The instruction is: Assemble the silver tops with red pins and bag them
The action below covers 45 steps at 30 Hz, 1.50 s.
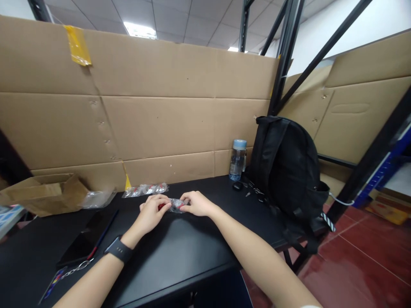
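Both hands meet over a black table [180, 252]. My left hand [152, 212], with a dark watch on its wrist, and my right hand [195, 203] are closed on the two ends of a small clear plastic packet [175, 205] with red bits inside. The packet lies low over the table between the fingertips. A row of similar clear packets [146, 189] lies just beyond the hands, near the cardboard wall.
A black backpack [289, 171] stands at the table's right end, a blue-capped water bottle [238, 160] beside it. A phone [85, 239], a pen and a key ring lie at the left. An open cardboard box [45, 196] and crumpled plastic [98, 198] sit at the far left. Cardboard walls [160, 119] stand behind.
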Available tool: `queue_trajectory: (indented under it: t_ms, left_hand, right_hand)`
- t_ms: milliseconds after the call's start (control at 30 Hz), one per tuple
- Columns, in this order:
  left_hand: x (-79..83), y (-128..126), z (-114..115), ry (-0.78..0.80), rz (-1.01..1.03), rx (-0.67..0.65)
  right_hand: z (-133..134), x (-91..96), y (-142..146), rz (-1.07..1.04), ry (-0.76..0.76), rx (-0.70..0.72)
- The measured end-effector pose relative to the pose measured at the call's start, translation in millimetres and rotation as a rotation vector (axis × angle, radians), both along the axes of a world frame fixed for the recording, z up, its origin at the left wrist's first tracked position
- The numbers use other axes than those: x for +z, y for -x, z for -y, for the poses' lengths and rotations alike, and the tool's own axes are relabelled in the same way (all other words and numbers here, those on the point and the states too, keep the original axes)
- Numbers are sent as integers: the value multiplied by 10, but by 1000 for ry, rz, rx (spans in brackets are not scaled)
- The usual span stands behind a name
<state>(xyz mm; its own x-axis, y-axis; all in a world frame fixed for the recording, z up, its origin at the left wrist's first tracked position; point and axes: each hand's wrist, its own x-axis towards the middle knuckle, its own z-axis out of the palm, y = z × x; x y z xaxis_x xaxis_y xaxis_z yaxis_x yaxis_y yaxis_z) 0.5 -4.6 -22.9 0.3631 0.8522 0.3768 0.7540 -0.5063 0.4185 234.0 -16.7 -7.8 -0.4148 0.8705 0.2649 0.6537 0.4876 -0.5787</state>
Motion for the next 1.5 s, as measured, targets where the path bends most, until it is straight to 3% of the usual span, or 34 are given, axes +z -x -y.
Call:
queue_trajectory:
  t_ms: [200, 500, 800, 967, 1133, 1300, 1500]
  left_hand:
    - [-25, 76, -87, 22, 37, -66]
    - [22, 101, -60, -3, 79, -59]
    - [11, 174, -141, 44, 201, -212]
    - [92, 142, -67, 39, 171, -157]
    - [154, 55, 65, 52, 13, -39]
    - [176, 23, 101, 92, -61, -29]
    - [159, 144, 64, 28, -97, 28]
  right_hand:
    - [-116, -97, -14, -293, 97, 67]
    - [-133, -34, -51, -491, 194, 55]
    - [-154, -65, -82, -515, 239, 106]
    - [-138, 5, -98, -541, 252, 120]
    - [-113, -21, -71, -400, 141, 26]
    - [-152, -70, -80, -368, 71, -57]
    - [-589, 36, -136, -268, 28, -359]
